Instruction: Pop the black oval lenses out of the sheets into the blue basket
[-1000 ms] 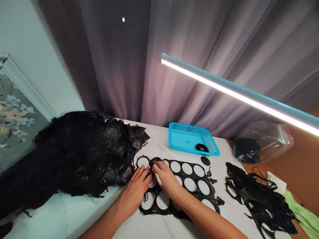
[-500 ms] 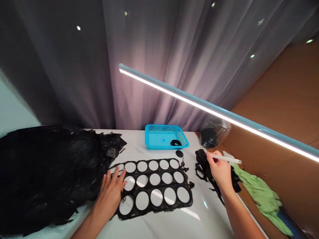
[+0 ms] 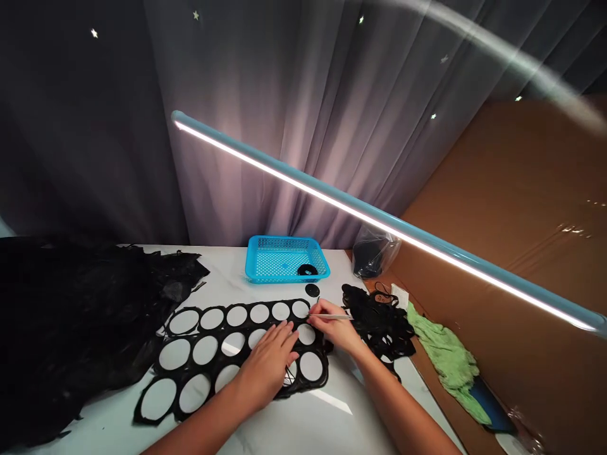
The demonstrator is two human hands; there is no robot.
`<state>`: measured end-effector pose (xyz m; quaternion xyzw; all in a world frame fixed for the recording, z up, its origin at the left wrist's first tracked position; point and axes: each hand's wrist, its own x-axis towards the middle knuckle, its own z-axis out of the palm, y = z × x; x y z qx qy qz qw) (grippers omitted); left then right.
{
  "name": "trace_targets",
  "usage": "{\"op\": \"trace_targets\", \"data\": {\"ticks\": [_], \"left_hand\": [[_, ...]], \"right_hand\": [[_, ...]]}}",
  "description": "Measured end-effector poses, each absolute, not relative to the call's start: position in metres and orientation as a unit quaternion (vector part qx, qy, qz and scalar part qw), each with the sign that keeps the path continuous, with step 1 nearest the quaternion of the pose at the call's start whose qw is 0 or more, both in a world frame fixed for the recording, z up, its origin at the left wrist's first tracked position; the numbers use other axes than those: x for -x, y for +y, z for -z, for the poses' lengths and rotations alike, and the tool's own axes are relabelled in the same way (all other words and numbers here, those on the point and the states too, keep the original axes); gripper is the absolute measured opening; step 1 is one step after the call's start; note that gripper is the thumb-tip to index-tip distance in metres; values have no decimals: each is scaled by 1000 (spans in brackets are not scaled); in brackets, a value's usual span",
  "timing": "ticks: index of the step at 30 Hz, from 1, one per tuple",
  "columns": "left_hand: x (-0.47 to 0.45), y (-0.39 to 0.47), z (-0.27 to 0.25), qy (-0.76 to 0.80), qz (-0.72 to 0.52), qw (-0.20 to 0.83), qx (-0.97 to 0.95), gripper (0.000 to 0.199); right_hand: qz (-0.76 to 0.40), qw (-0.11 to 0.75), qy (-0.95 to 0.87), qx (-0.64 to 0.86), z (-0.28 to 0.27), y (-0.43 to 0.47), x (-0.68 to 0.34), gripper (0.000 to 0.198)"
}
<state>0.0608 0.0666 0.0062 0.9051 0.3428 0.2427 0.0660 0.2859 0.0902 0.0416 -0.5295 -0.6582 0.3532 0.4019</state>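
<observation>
Fingers of the right hand (image 3: 336, 330) grip a slim white tool (image 3: 340, 316) at the black sheet's (image 3: 222, 330) far right corner. Left hand (image 3: 269, 360): fingers extended, resting on the sheet. Sheet: flat, three rows of round holes, on the white table (image 3: 284, 436), right of a black heap (image 3: 71, 328).

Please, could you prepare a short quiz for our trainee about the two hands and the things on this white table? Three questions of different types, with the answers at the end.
1. True or false: the left hand rests on the black sheet with round holes.
2. What lies in the blue perforated plastic basket?
A) a crumpled green cloth
B) a black ring-shaped piece
C) a long light tube
3. What does the right hand hold?

Key:
1. True.
2. B.
3. A thin, whitish, stick-like tool.
</observation>
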Motion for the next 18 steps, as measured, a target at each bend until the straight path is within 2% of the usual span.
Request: {"op": "trace_targets", "data": {"ticks": [12,15,18], "left_hand": [[-72,65,4,340,-190,52,-920,44],[-73,66,4,339,-194,62,-919,43],[-74,66,4,349,-195,68,-914,40]], "right_hand": [[-378,349,-709,483,-30,121,-289,12],[-352,339,-726,483,-31,119,-287,13],[-276,305,-774,481,-30,111,-278,12]]}}
